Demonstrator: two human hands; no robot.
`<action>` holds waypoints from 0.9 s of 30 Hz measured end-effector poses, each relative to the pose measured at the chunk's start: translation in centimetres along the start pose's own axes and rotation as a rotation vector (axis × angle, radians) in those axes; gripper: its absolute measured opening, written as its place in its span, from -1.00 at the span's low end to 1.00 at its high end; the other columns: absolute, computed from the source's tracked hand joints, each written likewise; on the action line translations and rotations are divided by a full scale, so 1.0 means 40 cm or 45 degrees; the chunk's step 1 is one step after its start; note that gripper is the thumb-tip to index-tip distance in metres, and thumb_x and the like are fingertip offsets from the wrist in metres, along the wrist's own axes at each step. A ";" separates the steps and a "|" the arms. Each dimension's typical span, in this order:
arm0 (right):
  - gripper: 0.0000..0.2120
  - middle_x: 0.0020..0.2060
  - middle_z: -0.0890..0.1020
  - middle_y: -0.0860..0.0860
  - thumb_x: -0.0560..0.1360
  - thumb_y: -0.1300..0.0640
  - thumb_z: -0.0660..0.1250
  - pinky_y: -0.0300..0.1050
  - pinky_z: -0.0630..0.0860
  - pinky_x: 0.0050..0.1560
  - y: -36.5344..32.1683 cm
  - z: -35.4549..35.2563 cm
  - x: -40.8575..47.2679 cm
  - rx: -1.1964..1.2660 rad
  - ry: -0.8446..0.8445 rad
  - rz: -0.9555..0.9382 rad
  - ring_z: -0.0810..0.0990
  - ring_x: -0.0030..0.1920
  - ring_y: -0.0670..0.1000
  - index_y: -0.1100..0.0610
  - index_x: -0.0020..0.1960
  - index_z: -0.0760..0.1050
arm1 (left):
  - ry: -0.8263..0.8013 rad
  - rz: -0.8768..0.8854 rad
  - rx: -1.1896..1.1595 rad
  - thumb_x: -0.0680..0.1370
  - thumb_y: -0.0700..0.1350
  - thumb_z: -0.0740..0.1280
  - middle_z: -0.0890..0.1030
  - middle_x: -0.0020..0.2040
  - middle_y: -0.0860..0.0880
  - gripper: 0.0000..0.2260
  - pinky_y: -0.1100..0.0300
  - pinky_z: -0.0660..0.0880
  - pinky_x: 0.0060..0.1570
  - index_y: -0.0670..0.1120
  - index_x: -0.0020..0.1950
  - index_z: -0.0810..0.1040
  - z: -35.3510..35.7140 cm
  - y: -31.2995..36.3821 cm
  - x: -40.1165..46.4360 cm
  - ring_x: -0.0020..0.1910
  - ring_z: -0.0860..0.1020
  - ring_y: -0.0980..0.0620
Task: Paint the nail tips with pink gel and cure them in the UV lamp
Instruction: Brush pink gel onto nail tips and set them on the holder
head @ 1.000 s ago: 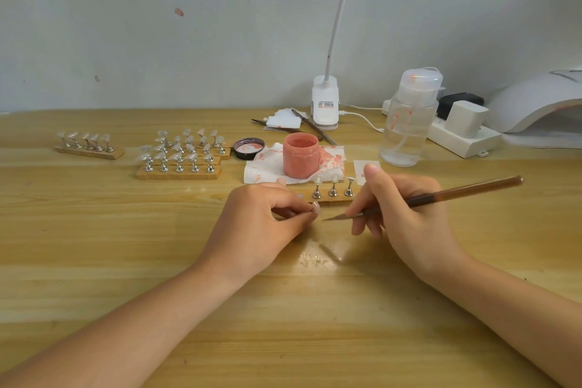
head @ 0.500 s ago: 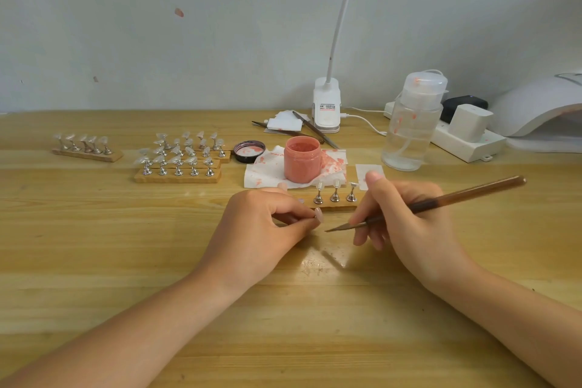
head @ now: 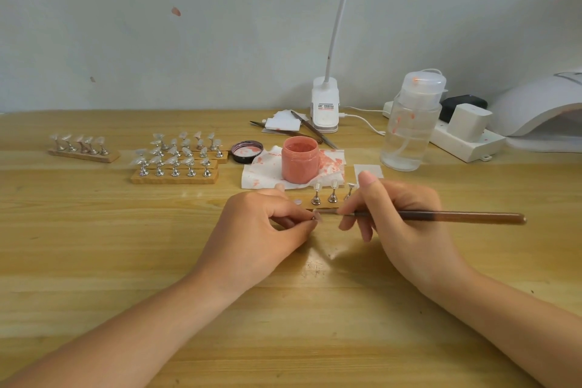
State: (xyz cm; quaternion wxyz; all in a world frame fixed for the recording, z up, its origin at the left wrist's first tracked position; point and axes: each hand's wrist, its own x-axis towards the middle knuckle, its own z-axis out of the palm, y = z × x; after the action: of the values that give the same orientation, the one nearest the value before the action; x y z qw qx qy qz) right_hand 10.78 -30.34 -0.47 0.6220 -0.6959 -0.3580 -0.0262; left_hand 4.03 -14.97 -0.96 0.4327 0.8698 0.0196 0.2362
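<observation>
From the head camera, my left hand (head: pixel 261 230) pinches a small nail tip (head: pixel 317 217) on its little metal stand, with thumb and fingers curled round it. The tip faces right, toward my other hand. My right hand (head: pixel 406 224) holds the brush (head: pixel 441 216) like a pencil, fingers wrapped round the thin front part. The brush lies almost flat, its long wooden handle going off to the right and its point aimed left at the nail tip. The point is just beside the tip; I cannot tell if it touches.

So the next stroke, I think, is a tiny slide to the left with the right hand, which is the nearer one to do it.

Just behind my hands is a wooden holder strip (head: pixel 321 203) with three stands still on it, and behind that the open jar of pink gel (head: pixel 299 161) on a stained paper towel (head: pixel 261 173). These are close, so I must not lift the brush far back. There is bare table (head: pixel 126 261) in front of my hands.

The UV lamp (head: pixel 535 110) sits far right at the back, beside the power strip (head: pixel 466 142) and clear pump bottle (head: pixel 409 126). More nail tips on wooden racks (head: pixel 174 164) wait on the left.
</observation>
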 end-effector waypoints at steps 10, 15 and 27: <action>-0.57 -0.53 0.56 0.03 0.52 0.03 0.13 -0.40 0.33 -0.42 0.006 0.000 -0.003 -0.047 -0.014 -0.005 0.45 -0.54 -0.15 0.13 -0.43 0.56 | -0.024 0.003 0.037 0.36 -0.23 0.46 0.60 -0.31 0.05 -0.85 0.47 0.38 -0.28 0.03 -0.23 0.68 0.000 0.000 -0.003 -0.33 0.51 0.20; -0.58 -0.48 0.58 0.00 0.52 -0.05 0.15 -0.37 0.35 -0.40 0.011 -0.001 -0.002 -0.105 -0.016 -0.068 0.45 -0.52 -0.14 0.09 -0.41 0.54 | -0.023 0.002 0.044 0.36 -0.24 0.46 0.60 -0.29 0.04 -0.86 0.43 0.42 -0.30 0.01 -0.22 0.69 0.000 -0.001 -0.003 -0.32 0.51 0.19; -0.54 -0.58 0.52 0.10 0.51 0.02 0.16 -0.46 0.29 -0.47 0.006 -0.003 -0.012 0.002 0.030 -0.049 0.41 -0.60 -0.17 0.19 -0.50 0.51 | -0.013 0.064 0.045 0.37 -0.19 0.47 0.57 -0.28 0.09 -0.91 0.46 0.40 -0.27 0.01 -0.25 0.68 0.000 -0.002 -0.006 -0.29 0.53 0.25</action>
State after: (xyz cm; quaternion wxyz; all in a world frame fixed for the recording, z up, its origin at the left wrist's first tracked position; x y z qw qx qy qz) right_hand 10.60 -30.67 -0.88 0.6261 -0.6881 -0.3640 -0.0462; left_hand 3.85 -14.99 -1.12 0.4114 0.8787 -0.0004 0.2420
